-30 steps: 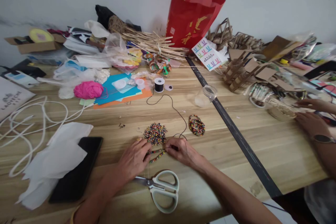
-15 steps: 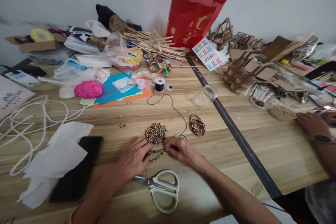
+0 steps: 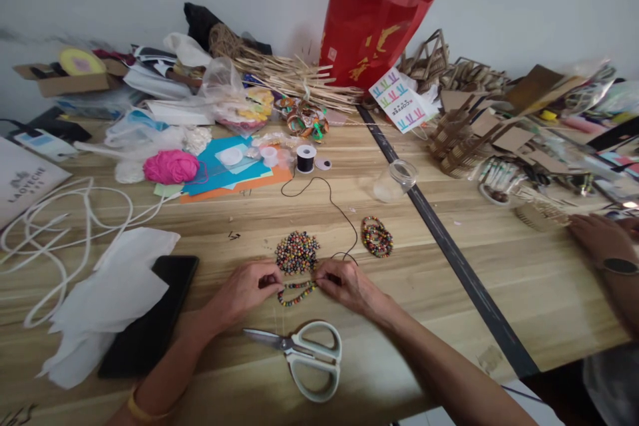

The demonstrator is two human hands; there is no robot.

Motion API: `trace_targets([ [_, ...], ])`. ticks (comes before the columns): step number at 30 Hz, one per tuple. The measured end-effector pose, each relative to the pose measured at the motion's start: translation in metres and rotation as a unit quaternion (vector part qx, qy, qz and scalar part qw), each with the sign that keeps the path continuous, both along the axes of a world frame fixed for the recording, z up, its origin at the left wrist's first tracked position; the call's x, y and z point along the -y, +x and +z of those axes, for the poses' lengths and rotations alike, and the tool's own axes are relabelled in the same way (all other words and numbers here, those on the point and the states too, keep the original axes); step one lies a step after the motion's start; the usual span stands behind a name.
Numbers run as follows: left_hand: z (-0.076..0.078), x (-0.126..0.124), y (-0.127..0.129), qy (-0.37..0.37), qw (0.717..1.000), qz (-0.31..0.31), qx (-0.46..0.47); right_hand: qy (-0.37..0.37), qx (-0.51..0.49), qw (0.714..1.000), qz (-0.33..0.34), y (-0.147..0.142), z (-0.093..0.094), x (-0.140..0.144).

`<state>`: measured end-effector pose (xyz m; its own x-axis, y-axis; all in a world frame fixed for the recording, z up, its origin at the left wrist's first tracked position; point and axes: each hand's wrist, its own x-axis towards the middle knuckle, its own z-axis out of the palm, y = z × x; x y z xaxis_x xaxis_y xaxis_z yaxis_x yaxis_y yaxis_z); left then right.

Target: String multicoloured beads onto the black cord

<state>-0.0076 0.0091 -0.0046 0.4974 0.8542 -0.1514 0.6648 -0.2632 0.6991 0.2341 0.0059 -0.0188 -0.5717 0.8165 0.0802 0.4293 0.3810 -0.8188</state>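
- Beaded strand (image 3: 290, 303), one, multicoloured: looped on the near side of the bead pile, between the two hands.
- Left hand (image 3: 247, 289): thumb and fingertips brought close together at the strand's left end — whether a bead or cord lies between them cannot be told.
- Right hand (image 3: 349, 286): thumb and forefinger pinched on the strand's right end.
- Loose beads (image 3: 297, 253), one pile: just beyond the strand.
- Black cord (image 3: 331, 200): trailing from the right hand toward a spool (image 3: 306, 160) on the far side.
- Finished-looking bead coil (image 3: 377, 237): right of the pile.
- Scissors (image 3: 285, 344): near side, blades pointing left.
- Step in hand, by judgement: beads being strung or settled along the cord.
- Next move seemingly calls for: a steady right pinch — and fine left fingertip work.
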Motion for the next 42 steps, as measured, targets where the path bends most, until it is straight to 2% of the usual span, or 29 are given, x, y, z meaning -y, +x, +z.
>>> trace_targets([
  [8, -0.006, -0.001, 0.000, 0.000, 1.000, 0.006, -0.006, 0.004, 0.005, 1.000, 0.000, 0.000, 0.001, 0.000],
  [14, 0.000, -0.001, 0.002, 0.022, 0.999, -0.004, -0.037, -0.002, 0.002, 1.000, 0.001, 0.000, 0.001, 0.000],
  [18, 0.005, -0.001, 0.000, 0.006, 0.999, 0.002, -0.039, 0.001, -0.005, 1.000, 0.002, 0.000, 0.001, 0.000],
  [26, 0.002, 0.001, -0.004, -0.040, 0.999, -0.028, -0.017, -0.002, 0.003, 1.000, 0.002, 0.000, 0.002, 0.000],
  [35, 0.006, 0.002, 0.000, -0.015, 0.999, -0.027, -0.037, -0.003, -0.004, 1.000, 0.008, 0.001, -0.001, -0.001],
  [42, 0.006, 0.002, -0.002, -0.032, 0.999, -0.029, -0.031, -0.005, 0.006, 1.000, 0.007, 0.001, -0.001, 0.000],
])
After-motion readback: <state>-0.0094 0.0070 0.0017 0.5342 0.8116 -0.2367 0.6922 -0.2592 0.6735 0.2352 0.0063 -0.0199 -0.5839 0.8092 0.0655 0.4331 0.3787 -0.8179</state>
